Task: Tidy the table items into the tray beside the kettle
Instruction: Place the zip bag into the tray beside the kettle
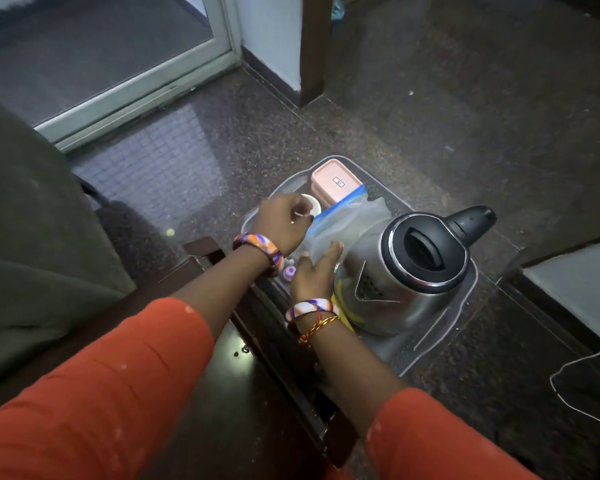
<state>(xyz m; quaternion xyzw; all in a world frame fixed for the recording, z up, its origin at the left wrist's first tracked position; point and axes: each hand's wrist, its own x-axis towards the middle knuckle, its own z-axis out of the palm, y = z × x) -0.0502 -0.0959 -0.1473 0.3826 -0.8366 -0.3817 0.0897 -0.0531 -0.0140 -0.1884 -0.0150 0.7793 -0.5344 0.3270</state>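
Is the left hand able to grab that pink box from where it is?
Probably yes. The left hand hovers by the small white cup, and the pink box sits just beyond, its lid uncovered.

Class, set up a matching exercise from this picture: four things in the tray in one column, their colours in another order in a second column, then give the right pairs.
Things:
1. kettle
2. lidded box
3. zip bag's seal strip
4. small bottle

Colours:
A. blue
B. purple
C. silver with a black lid
D. pink

Pairs: 1-C, 2-D, 3-A, 4-B
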